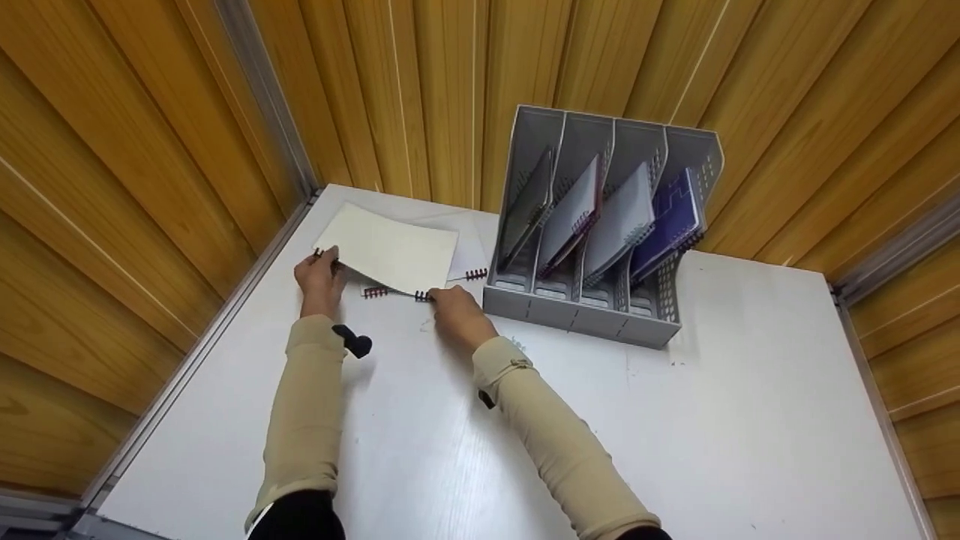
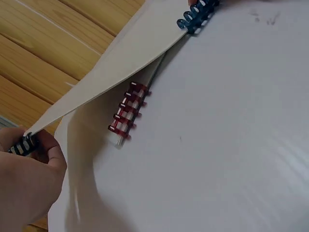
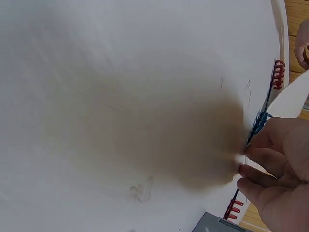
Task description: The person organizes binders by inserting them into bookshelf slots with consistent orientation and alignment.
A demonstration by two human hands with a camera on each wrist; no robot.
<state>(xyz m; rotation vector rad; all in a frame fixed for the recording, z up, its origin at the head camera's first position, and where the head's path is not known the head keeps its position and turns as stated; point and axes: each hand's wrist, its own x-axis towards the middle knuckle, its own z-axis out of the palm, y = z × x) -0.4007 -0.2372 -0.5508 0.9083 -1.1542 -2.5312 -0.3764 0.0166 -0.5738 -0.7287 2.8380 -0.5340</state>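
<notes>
A cream-coloured notebook [image 1: 394,244] with dark blue binding rings lies at a slant over another notebook at the back left of the table. My left hand [image 1: 317,279] pinches its bound edge at the left corner, which is lifted off the table in the left wrist view. At the other end of the same edge, my right hand [image 1: 459,313] grips the notebook beside the blue rings [image 3: 260,122] with thumb and fingers. Red rings [image 2: 128,113] of the lower notebook stick out from under it; most of that notebook is hidden.
Right of my right hand stands a grey file rack [image 1: 581,316] with upright dividers. Its slots hold a dark notebook [image 1: 527,214], a red-ringed notebook [image 1: 568,225], a pale notebook [image 1: 621,225] and a purple notebook [image 1: 667,225]. Wooden panels [image 1: 450,97] close off the table's back and sides.
</notes>
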